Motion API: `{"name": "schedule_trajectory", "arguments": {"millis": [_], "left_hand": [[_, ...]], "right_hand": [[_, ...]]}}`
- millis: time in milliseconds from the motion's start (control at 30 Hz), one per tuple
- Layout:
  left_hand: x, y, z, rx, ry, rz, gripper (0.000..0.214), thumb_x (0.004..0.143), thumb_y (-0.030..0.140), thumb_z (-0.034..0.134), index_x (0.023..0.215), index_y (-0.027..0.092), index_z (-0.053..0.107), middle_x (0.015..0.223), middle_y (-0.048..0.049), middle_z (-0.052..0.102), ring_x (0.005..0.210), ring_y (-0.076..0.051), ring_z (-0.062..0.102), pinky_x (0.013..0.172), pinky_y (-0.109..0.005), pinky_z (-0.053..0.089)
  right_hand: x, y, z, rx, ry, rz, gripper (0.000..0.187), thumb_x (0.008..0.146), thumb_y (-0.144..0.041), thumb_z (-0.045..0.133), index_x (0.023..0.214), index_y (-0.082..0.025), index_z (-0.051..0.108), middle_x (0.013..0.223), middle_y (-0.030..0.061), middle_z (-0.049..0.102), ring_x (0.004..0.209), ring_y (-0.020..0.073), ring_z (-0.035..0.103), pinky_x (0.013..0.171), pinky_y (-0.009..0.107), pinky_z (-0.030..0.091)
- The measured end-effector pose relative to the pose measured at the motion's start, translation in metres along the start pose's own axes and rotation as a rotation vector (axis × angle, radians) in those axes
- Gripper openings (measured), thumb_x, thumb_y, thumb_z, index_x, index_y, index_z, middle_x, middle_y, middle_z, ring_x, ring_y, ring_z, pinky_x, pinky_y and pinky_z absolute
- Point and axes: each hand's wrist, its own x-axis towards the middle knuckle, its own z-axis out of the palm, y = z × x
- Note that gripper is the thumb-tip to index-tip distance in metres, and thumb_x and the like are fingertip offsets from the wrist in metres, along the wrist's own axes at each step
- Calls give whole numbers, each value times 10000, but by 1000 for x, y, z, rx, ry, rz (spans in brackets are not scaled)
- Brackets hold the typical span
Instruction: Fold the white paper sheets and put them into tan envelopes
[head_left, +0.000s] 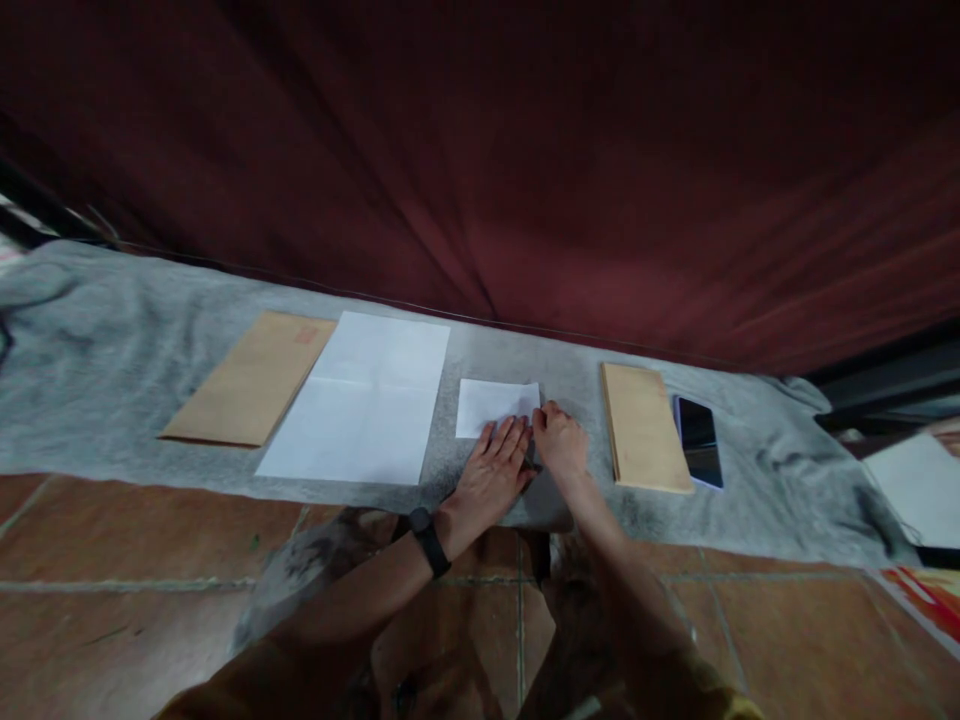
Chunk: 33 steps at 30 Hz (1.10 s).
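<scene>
A small folded white sheet of paper (484, 400) lies on the grey cloth in front of me. My left hand (495, 462) rests flat on its lower part, fingers stretched out, with a black watch on the wrist. At the paper's right edge is my right hand (559, 437), its fingers curled in and touching or very close to that edge. Whether anything sits inside those fingers is hidden. Left of the hands, a large white sheet (367, 400) with faint crease lines lies open. It reaches the edge of a brown envelope (251, 380) bearing a reddish mark.
To the right lies a stack of brown envelopes (649, 430), with a dark-screened phone (700, 440) beside it. The grey cloth (112, 360) covers the long surface. A dark red curtain (480, 180) hangs behind, and brown floor tiles (135, 540) show in front.
</scene>
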Motion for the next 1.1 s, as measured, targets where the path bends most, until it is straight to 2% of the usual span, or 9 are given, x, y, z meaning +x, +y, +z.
{"name": "schedule_trajectory", "arguments": {"millis": [267,633,833,1100], "left_hand": [[-2,-4,2,-32,-7,-42,673,1006,504,453,1561,131,376,1651,-131,347,1554,-290,252,1270,-531,213],[-4,-3,0,-43,10,-55,630,1011,489,455,1528,130,431,1651,-118,354,1548,-295,266,1272,-533,215],[-3,-5,1,-29,9,-50,641,1007,501,457,1532,134,428,1641,-132,370,1551,-290,258,1269,-534,230],[-3,-12,0,-14,33,-116,653,1015,504,429,1533,107,416,1645,-159,350,1546,-294,274,1263,-525,248]], "right_hand": [[0,0,3,-26,25,-21,298,1072,-328,405,1135,-169,648,1004,130,772,912,217,761,750,268,503],[1,2,3,-22,31,-20,297,1072,-318,402,1125,-173,656,1006,116,776,914,205,756,746,250,493],[-2,0,3,-38,46,-24,334,1075,-321,385,1156,-141,655,1001,158,768,900,223,757,753,273,514],[-3,0,2,-45,38,-34,354,1079,-322,372,1193,-142,655,1019,159,763,910,228,760,766,286,533]]}}
